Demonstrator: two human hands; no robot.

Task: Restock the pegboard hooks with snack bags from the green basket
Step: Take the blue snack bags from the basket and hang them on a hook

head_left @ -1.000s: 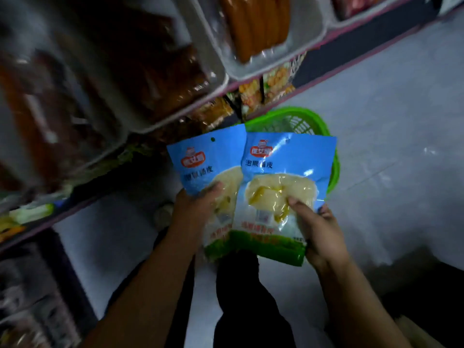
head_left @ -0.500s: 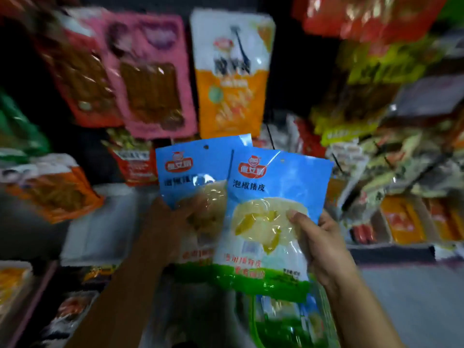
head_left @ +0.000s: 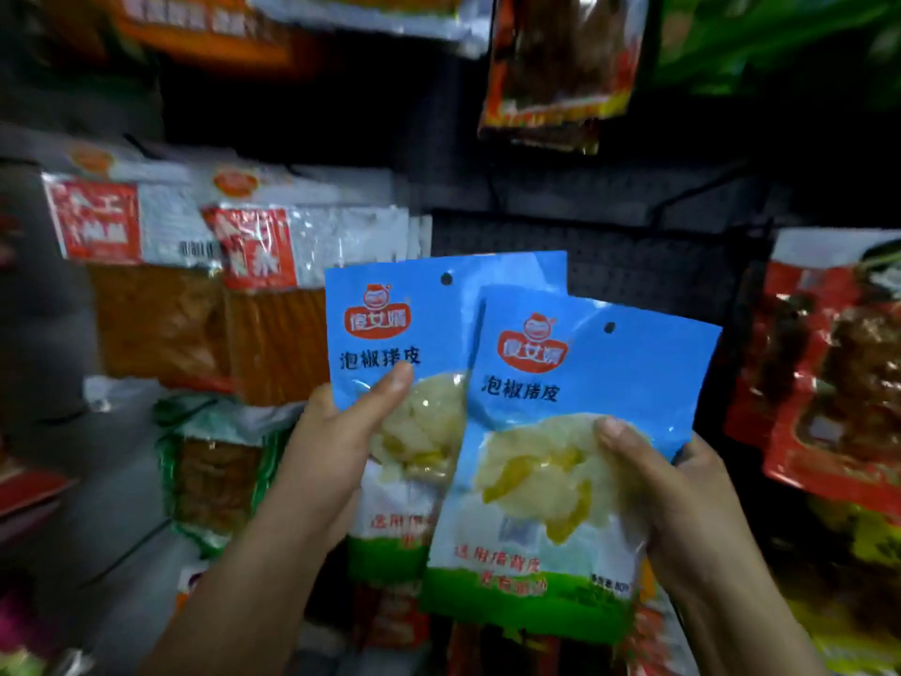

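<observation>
At centre frame your left hand (head_left: 336, 446) pinches the rear bag (head_left: 390, 329), thumb across its glossy blue front, while your right hand (head_left: 682, 485) grips the front bag (head_left: 585, 383), which overlaps the first. Both are flat rectangular plastic pouches with a punched hang hole, a clear window on pale lumpy contents and a green bottom band. Behind them is dark perforated pegboard (head_left: 634, 265) between crinkly hanging packs.

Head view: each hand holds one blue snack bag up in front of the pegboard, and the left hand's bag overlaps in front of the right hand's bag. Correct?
Not quite. The overlap is reversed: the right hand holds its blue bag in front, covering the edge of the left hand's bag, gripped by the left hand. The head view shows this; the rest stands.
</observation>
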